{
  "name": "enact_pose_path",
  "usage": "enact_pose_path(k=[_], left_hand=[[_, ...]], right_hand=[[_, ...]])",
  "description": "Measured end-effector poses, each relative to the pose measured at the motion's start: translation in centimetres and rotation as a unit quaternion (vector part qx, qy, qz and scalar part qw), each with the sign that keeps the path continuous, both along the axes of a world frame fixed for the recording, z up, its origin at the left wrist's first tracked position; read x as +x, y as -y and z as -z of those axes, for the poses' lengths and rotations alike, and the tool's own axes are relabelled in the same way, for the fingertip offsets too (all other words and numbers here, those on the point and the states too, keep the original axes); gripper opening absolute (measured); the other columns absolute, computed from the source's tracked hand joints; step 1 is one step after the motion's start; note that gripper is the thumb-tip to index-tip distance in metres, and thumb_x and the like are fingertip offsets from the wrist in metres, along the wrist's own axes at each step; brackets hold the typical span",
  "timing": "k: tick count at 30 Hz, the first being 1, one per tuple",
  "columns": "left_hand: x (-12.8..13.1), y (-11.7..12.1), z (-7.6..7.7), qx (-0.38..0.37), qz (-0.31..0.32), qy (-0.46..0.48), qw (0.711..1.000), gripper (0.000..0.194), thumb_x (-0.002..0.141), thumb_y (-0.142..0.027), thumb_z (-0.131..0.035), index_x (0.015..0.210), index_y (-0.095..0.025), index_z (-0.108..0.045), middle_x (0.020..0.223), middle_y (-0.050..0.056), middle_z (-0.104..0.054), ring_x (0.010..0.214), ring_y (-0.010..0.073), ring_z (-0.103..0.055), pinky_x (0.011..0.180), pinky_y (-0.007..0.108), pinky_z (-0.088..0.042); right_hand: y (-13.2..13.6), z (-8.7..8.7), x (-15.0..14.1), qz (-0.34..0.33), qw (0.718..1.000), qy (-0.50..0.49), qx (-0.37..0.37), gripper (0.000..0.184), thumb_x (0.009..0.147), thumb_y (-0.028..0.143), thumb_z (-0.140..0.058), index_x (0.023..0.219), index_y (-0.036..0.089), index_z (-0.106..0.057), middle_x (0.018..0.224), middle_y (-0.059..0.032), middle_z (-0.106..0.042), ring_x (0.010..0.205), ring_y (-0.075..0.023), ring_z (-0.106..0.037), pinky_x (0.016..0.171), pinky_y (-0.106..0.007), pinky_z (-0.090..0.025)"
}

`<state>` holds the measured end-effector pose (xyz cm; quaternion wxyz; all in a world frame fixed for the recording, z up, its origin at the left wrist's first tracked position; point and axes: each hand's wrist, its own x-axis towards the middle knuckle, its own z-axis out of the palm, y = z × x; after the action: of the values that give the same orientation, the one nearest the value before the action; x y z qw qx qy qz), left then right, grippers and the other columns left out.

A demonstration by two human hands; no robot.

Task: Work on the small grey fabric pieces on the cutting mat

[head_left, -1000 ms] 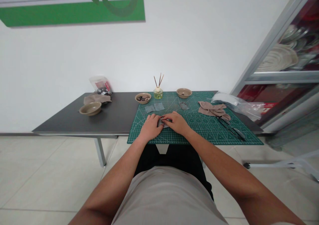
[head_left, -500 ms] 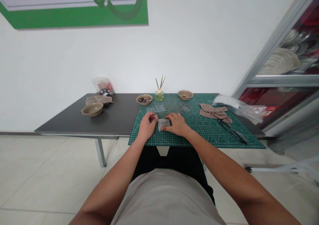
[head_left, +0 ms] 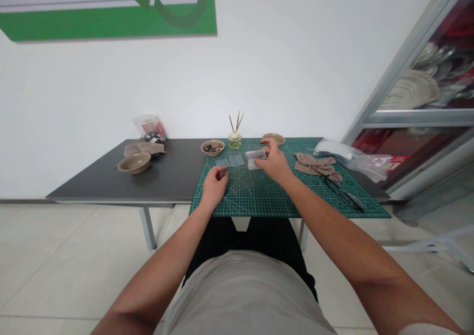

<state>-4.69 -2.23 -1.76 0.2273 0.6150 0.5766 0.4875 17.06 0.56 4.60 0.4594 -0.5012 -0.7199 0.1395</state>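
Observation:
My right hand (head_left: 276, 163) is raised over the green cutting mat (head_left: 259, 199), near its back right. It pinches a small translucent bag (head_left: 253, 164) by the right edge. My left hand (head_left: 214, 187) rests low over the mat's left side, thumb and fingertips pressed together; what is between them is too small to make out. Just beyond my left hand, more small flat bags (head_left: 236, 161) lie on the mat. Behind these stands a tan bowl (head_left: 203, 150) holding dark and pale pebbles. A second tan bowl (head_left: 274, 136) is partly hidden behind my right hand.
A reed diffuser (head_left: 235, 140) stands at the back. At right lie a brown cloth (head_left: 314, 164), dark-framed glasses (head_left: 342, 194) and a plastic bag with a white roll (head_left: 333, 149). On the left are a third bowl (head_left: 134, 164), another cloth (head_left: 138, 147) and a clear bag (head_left: 148, 124).
My right hand has lifted the small bag from the mat's front and carried it away, up and to the right. My left hand has shifted slightly left, apart from the bag.

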Motion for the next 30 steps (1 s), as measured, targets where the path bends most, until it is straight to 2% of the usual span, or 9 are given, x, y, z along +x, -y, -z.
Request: enact_pose_path(k=[3,6,7,10,16,20,23,27,30], left_hand=[[0.4,0.3,-0.4,-0.011,0.007,-0.005,1.000,0.019,0.076,-0.023,-0.060,0.093,-0.017,-0.063,0.073,-0.001,-0.056,0.068,0.0137,-0.054,0.068,0.027,-0.043],[0.5,0.2,-0.6,-0.011,0.031,-0.029,0.999,0.015,0.072,-0.018,-0.060,0.086,-0.017,-0.065,0.076,0.000,-0.058,0.071,0.0145,-0.055,0.071,0.028,-0.044],[0.5,0.1,-0.6,-0.010,0.042,-0.035,0.998,0.016,0.071,-0.017,-0.060,0.086,-0.017,-0.066,0.077,0.000,-0.059,0.072,0.0147,-0.056,0.072,0.028,-0.044],[0.7,-0.5,-0.9,-0.019,0.067,-0.044,0.997,0.017,0.070,-0.016,-0.060,0.086,-0.017,-0.068,0.078,0.001,-0.061,0.073,0.0152,-0.057,0.072,0.029,-0.045],[1.2,-1.0,-1.5,-0.055,0.092,-0.027,0.994,0.019,0.072,-0.016,-0.060,0.088,-0.017,-0.069,0.077,0.001,-0.065,0.070,0.0153,-0.058,0.070,0.029,-0.045],[1.0,-1.2,-0.8,-0.031,0.095,0.023,0.995,0.021,0.074,-0.022,-0.062,0.095,-0.018,-0.064,0.077,-0.001,-0.062,0.065,0.0131,-0.058,0.065,0.027,-0.045],[0.7,-1.3,-0.2,-0.024,0.110,0.066,0.991,0.015,0.075,-0.023,-0.061,0.089,-0.019,-0.059,0.075,-0.002,-0.061,0.063,0.0120,-0.058,0.062,0.025,-0.045],[0.6,-1.2,-0.2,-0.022,0.124,0.066,0.990,0.017,0.069,-0.021,-0.065,0.085,-0.018,-0.059,0.069,-0.003,-0.059,0.061,0.0111,-0.054,0.060,0.023,-0.042],[0.6,-1.0,-0.4,-0.019,0.119,0.070,0.990,0.022,0.065,-0.020,-0.069,0.086,-0.018,-0.061,0.068,-0.004,-0.058,0.060,0.0105,-0.051,0.059,0.023,-0.041]], right_hand=[[0.4,-1.3,0.3,-0.034,0.996,0.082,0.002,0.038,0.068,0.021,-0.058,0.106,0.020,-0.053,0.071,0.0031,-0.060,0.061,-0.0151,-0.051,0.061,-0.025,-0.033],[0.4,-1.1,0.3,-0.045,0.978,0.201,0.002,0.019,0.070,0.022,-0.060,0.089,0.020,-0.060,0.075,-0.0014,-0.063,0.070,-0.0173,-0.054,0.064,-0.026,-0.033],[0.2,-0.7,0.2,-0.044,0.968,0.246,0.000,0.018,0.071,0.023,-0.061,0.089,0.020,-0.061,0.077,-0.0030,-0.064,0.073,-0.0185,-0.055,0.064,-0.026,-0.033],[-0.1,0.4,-0.2,-0.061,0.940,0.333,-0.029,0.032,0.071,0.024,-0.063,0.103,0.019,-0.061,0.084,-0.0063,-0.068,0.075,-0.0201,-0.058,0.064,-0.027,-0.033],[-0.3,0.6,-0.4,-0.055,0.943,0.326,-0.043,0.021,0.074,0.025,-0.062,0.095,0.019,-0.063,0.086,-0.0057,-0.071,0.077,-0.0199,-0.061,0.063,-0.026,-0.032],[0.2,0.1,-0.3,-0.050,0.937,0.341,-0.050,0.018,0.075,0.026,-0.062,0.092,0.019,-0.066,0.084,-0.0060,-0.071,0.076,-0.0199,-0.061,0.063,-0.026,-0.032],[0.7,0.0,-0.2,-0.032,0.946,0.321,-0.041,0.020,0.077,0.027,-0.062,0.095,0.019,-0.066,0.085,-0.0059,-0.071,0.077,-0.0196,-0.061,0.063,-0.026,-0.033],[1.1,0.3,-0.4,-0.046,0.942,0.326,-0.062,0.019,0.075,0.026,-0.066,0.092,0.020,-0.068,0.084,-0.0055,-0.071,0.078,-0.0199,-0.062,0.065,-0.026,-0.034],[1.0,0.6,-0.5,-0.044,0.953,0.297,-0.040,0.014,0.077,0.024,-0.062,0.089,0.020,-0.068,0.083,-0.0044,-0.071,0.077,-0.0190,-0.061,0.066,-0.026,-0.035]])
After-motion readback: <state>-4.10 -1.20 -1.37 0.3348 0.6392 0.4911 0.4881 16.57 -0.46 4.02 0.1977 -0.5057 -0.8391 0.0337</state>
